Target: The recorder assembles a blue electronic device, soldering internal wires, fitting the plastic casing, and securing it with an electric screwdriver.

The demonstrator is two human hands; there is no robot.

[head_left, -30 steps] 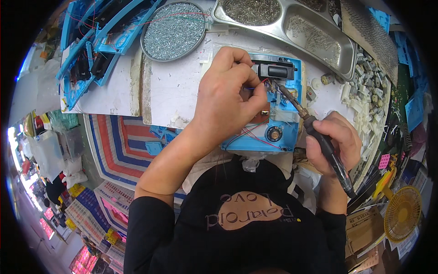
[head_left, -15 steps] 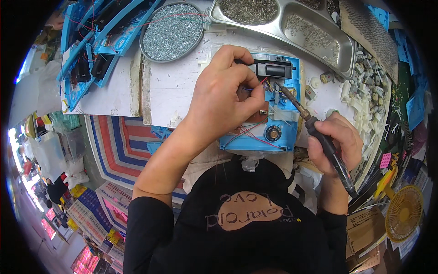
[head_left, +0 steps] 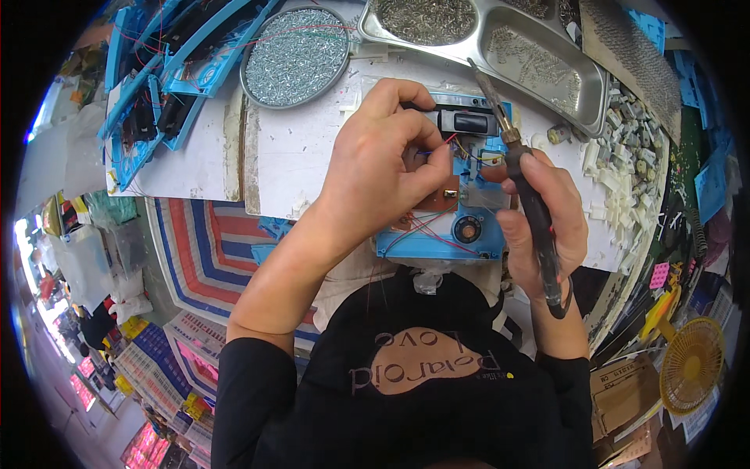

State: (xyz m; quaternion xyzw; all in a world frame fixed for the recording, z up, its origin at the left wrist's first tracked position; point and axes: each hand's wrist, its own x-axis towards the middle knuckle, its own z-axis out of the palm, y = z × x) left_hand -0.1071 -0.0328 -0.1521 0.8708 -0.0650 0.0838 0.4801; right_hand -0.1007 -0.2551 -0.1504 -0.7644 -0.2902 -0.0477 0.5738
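Observation:
My left hand point(head_left: 379, 160) is closed in a pinch over a blue plastic housing point(head_left: 426, 246), with a thin red wire point(head_left: 451, 137) at its fingertips. In my right hand point(head_left: 564, 215) is a soldering iron point(head_left: 536, 219) with a black handle, its metal tip pointing up and away, above the housing's far right edge. The right index finger and thumb reach toward the housing's right side. Inside the housing sit a black rectangular part point(head_left: 473, 123), a brown circuit board point(head_left: 440, 200), a round black speaker point(head_left: 468, 229) and several wires. My left hand hides the housing's left part.
Beyond the housing are a round tray of screws point(head_left: 295, 59) and a metal compartment tray point(head_left: 590, 102) of small metal parts. Blue housings point(head_left: 183, 74) with wires pile up at the far left. Small motors and white parts point(head_left: 625, 168) lie at right, near a yellow fan point(head_left: 691, 366).
My right hand has moved left toward the housing. The soldering iron's tip has swung up and away from the housing's inside. The left hand has stayed almost still.

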